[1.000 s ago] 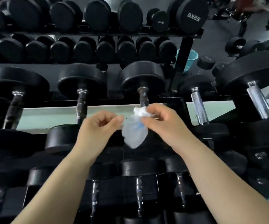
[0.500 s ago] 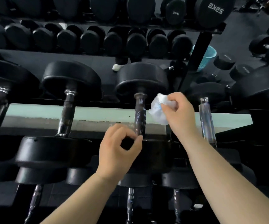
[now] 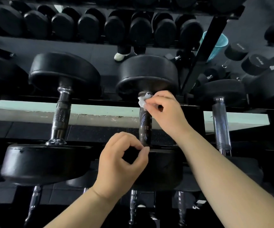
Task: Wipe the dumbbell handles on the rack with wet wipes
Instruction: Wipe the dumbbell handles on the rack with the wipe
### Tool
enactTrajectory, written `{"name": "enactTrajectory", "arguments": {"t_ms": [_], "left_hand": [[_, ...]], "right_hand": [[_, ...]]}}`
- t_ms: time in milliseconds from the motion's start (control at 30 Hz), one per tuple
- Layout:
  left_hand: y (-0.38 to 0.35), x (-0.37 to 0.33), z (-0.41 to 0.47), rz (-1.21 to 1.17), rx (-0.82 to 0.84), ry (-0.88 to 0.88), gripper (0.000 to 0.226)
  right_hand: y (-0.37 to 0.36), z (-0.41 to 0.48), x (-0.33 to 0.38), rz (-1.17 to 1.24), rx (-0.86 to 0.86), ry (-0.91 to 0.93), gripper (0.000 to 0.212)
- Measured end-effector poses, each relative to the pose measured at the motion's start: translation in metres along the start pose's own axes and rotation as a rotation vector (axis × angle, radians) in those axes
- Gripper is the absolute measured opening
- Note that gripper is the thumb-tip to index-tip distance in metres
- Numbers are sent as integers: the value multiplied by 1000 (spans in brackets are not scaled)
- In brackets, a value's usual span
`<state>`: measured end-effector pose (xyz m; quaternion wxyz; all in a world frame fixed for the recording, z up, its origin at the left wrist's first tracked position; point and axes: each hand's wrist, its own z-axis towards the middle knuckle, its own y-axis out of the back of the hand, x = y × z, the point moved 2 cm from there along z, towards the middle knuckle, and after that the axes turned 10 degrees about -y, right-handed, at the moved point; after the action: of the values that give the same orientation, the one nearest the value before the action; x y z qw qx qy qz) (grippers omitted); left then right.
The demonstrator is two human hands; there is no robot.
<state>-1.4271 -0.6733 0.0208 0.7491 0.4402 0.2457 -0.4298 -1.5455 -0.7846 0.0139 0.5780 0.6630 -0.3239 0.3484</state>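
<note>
The wet wipe is bunched small and white, pressed against the far end of the knurled handle of the middle dumbbell, just under its far black head. My right hand pinches the wipe between thumb and fingertips, with the other fingers curled in around it. That dumbbell lies across the rack with its handle running from near to far.

My left hand sits nearer, by the near end of the same handle. Its fingers are curled, thumb and forefinger meeting in a ring with nothing between them. I cannot tell whether the fingertips touch the metal.

A second dumbbell with a chrome handle lies to the left, and another to the right. Far right, two dumbbell ends carry pale writing, too blurred to read. Behind the rack's slanted post stands a teal mesh basket; its contents are hidden. A row of smaller dumbbells fills the far shelf.
</note>
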Motion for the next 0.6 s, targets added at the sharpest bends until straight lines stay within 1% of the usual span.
{"name": "enactTrajectory", "arguments": {"t_ms": [100,167,267,333,400,467,533,600], "left_hand": [[0,1,-1,-15,2,32,7],[0,0,-2,-19,4,35,8],[1,0,-2,-22,0,31,12],[1,0,-2,-33,-2,41,15],[1,1,-2,-40,-2,42,15],[1,1,-2,-48,8,43,15],[0,1,-2,-31,21,36,14],[0,0,-2,-23,25,38,13]], "right_hand": [[-3,1,8,-87,-77,-52,11],[-4,2,15,-177,-79,-29,15],[2,5,25,-346,25,54,21],[6,8,26,-383,91,82,19],[9,6,19,-273,78,48,16],[12,0,8,-70,65,-65,12],[12,-10,-4,84,126,-179,10],[12,-23,-16,149,239,-248,14]]}}
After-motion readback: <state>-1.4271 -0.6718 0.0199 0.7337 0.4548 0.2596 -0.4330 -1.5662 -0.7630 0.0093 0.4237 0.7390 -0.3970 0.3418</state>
